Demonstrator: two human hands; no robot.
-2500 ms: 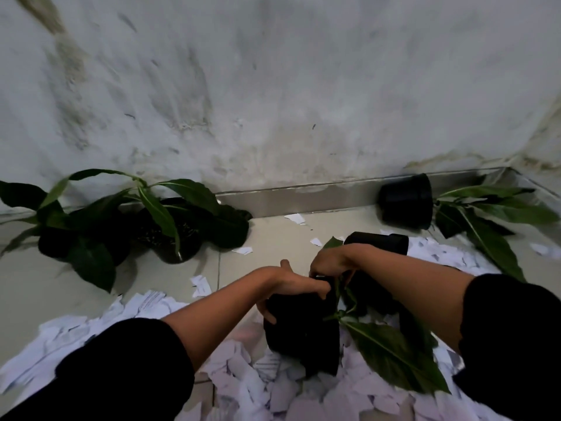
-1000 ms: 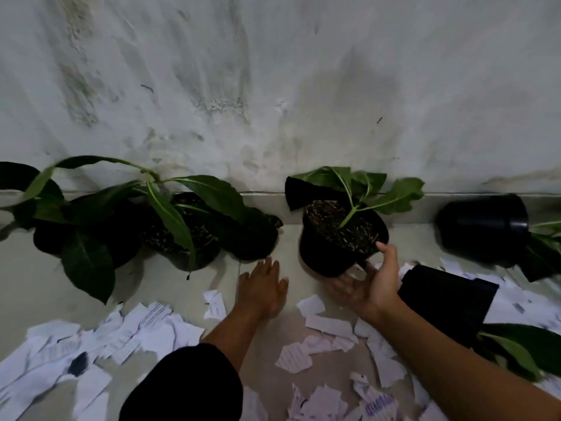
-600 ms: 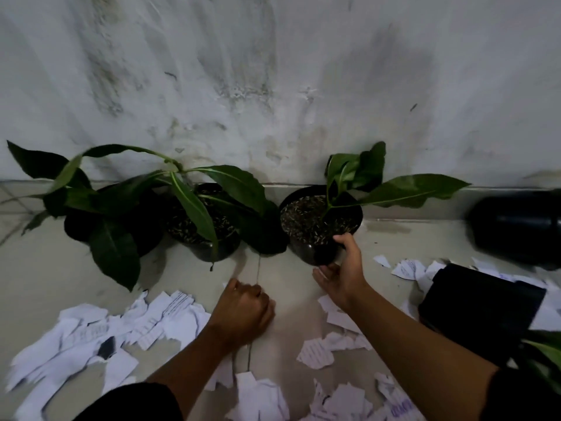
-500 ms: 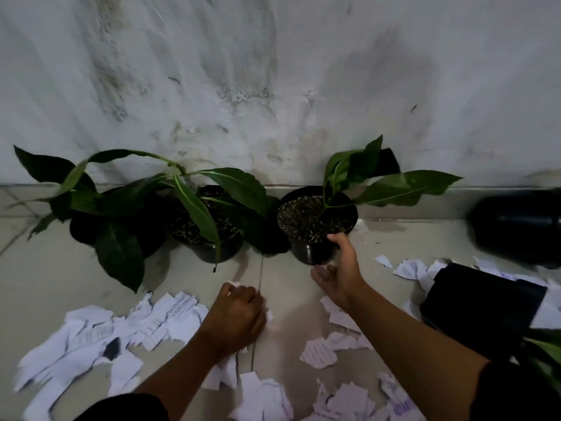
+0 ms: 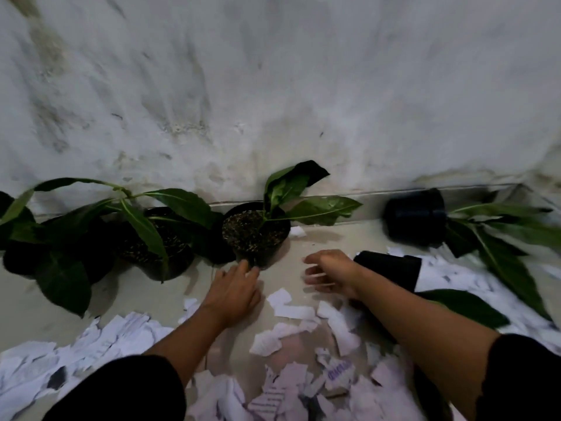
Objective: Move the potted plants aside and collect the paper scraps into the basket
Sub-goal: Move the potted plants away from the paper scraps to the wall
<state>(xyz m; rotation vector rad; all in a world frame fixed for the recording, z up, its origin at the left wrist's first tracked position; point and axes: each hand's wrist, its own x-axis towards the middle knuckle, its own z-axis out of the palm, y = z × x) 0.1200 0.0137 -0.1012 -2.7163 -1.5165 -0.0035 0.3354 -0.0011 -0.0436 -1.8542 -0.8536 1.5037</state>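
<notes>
Potted plant (image 5: pixel 256 230) stood upright at the floor's wall edge; my right hand (image 5: pixel 329 273), fingers loose and empty, should've gripped the tipped pot (image 5: pixel 390 268) low; left hand (image 5: pixel 233 291) lay flat.

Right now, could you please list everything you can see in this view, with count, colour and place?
upright potted plants: at least two, black pots with green leaves, in a row along the foot of the wall, centre to left; more leaves crowd the far left.
tipped potted plants: two, black pots lying on their sides, one by the wall at right, one just behind the right hand.
paper scraps: many, white, strewn over the floor in the foreground and at right.
wall: one, whitish and stained, behind the pots.
floor: beige tiles.
left hand: flat on the floor before the centre pot.
right hand: open, blurred, above the scraps.
sleeves: two, black.
</notes>
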